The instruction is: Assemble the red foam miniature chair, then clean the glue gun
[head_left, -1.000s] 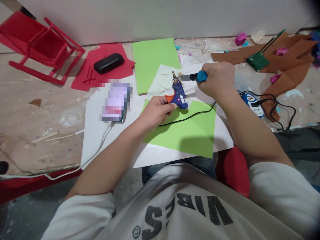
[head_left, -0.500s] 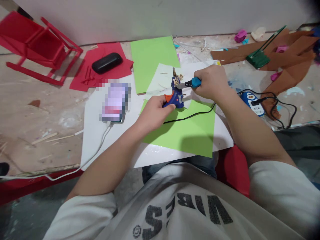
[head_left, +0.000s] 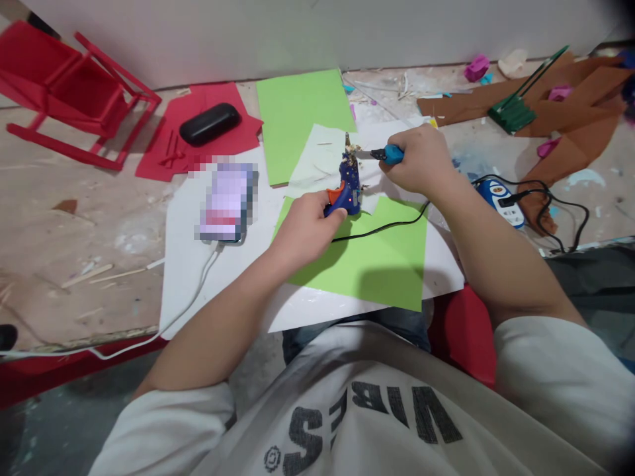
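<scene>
My left hand [head_left: 303,226] is closed round the handle of a blue glue gun [head_left: 347,180] with an orange trigger and a lit red lamp, nozzle pointing away from me. My right hand [head_left: 421,158] grips a blue-handled craft knife [head_left: 387,155], its blade tip touching the dried glue near the gun's nozzle. Both hover over a green paper sheet [head_left: 377,258] lying on a white board [head_left: 198,264]. The gun's black cord [head_left: 381,229] runs to the right under my right wrist.
A phone [head_left: 225,201] with a white cable lies left of the gun. Behind are a second green sheet [head_left: 302,119], red paper with a black case [head_left: 209,123], and a red wooden chair model [head_left: 74,86]. At right: brown paper [head_left: 570,112], a power strip [head_left: 499,201].
The glue gun has turned more upright and shifted slightly left. My right hand lifted the knife a little, the blade staying at the nozzle area.
</scene>
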`<state>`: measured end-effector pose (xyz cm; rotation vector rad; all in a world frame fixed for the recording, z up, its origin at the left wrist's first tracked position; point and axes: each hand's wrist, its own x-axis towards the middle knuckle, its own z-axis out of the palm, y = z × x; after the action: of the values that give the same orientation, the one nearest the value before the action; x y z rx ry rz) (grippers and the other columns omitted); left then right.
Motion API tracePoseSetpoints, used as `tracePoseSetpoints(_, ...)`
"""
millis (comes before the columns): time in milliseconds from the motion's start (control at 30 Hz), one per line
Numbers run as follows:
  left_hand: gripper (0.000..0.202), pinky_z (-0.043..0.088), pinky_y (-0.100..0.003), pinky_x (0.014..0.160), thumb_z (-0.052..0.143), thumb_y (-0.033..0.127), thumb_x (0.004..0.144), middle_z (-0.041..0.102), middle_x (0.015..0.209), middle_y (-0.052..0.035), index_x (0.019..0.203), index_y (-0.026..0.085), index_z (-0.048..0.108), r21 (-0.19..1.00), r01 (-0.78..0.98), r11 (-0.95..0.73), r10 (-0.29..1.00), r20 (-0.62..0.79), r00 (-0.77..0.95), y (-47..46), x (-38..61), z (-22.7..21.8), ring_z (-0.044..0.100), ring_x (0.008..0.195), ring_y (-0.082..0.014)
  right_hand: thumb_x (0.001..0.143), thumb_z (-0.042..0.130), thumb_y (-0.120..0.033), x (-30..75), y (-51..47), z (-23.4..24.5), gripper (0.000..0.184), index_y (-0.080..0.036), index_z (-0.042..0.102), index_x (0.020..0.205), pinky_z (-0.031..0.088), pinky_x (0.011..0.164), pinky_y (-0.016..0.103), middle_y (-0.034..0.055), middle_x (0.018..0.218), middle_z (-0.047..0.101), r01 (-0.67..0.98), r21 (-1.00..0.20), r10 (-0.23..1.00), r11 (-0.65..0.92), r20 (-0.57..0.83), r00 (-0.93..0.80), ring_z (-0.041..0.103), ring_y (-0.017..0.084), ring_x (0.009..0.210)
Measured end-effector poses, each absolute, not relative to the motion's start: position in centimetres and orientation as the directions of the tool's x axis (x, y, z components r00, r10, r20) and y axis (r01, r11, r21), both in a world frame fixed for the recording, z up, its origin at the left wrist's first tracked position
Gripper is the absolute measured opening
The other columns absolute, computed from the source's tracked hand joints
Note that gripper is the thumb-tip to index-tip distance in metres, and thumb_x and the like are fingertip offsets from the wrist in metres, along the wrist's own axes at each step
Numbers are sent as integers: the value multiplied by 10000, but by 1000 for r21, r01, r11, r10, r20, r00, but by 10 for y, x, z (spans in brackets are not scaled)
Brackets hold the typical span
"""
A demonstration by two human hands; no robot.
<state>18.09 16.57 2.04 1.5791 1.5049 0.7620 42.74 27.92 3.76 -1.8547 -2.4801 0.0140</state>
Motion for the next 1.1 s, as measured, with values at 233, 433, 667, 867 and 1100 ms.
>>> tracePoseSetpoints(233, 171, 373, -355, 710, 728, 343, 948, 668, 740, -16, 908, 214, 833, 883, 469, -23, 994, -32, 109, 168, 178, 14, 549, 735, -229, 998, 639, -467, 427, 278, 34, 321, -302, 894, 1104, 495, 831, 481, 140, 1040, 894, 950, -33, 951, 310, 17, -310, 746, 429, 1110)
tracePoseSetpoints(433, 173, 305, -366, 644, 718, 360, 948, 614, 670, -6, 899, 219, 806, 861, 507, -42, 990, -31, 135, 167, 178, 20, 469, 629, -204, 968, 673, -425, 429, 282, 31, 277, -274, 884, 1064, 531, 891, 515, 162, 1054, 889, 945, -41, 946, 324, 19, -324, 761, 444, 1119)
tracePoseSetpoints(667, 167, 272, -379, 635, 706, 357, 978, 534, 620, 13, 930, 215, 780, 787, 617, 2, 980, -124, 154, 163, 179, 35, 447, 579, -197, 952, 740, -463, 431, 289, 25, 212, -268, 821, 936, 576, 909, 541, 165, 937, 848, 927, -125, 935, 355, 31, -353, 771, 480, 1111)
tracePoseSetpoints(867, 202, 283, -381, 662, 724, 348, 981, 526, 630, 14, 825, 226, 686, 777, 630, 1, 975, -140, 171, 161, 181, 35, 442, 598, -191, 940, 734, -322, 424, 286, 31, 136, -219, 815, 975, 557, 911, 518, 200, 1089, 879, 955, -92, 959, 283, 6, -283, 792, 470, 1148)
tracePoseSetpoints(1100, 170, 356, -374, 711, 732, 348, 959, 672, 748, -16, 901, 192, 768, 836, 547, 40, 974, -155, 167, 165, 179, 25, 547, 703, -216, 979, 734, -447, 429, 291, 24, 197, -266, 797, 934, 554, 900, 551, 174, 997, 848, 930, -220, 955, 295, 48, -291, 778, 481, 1112)
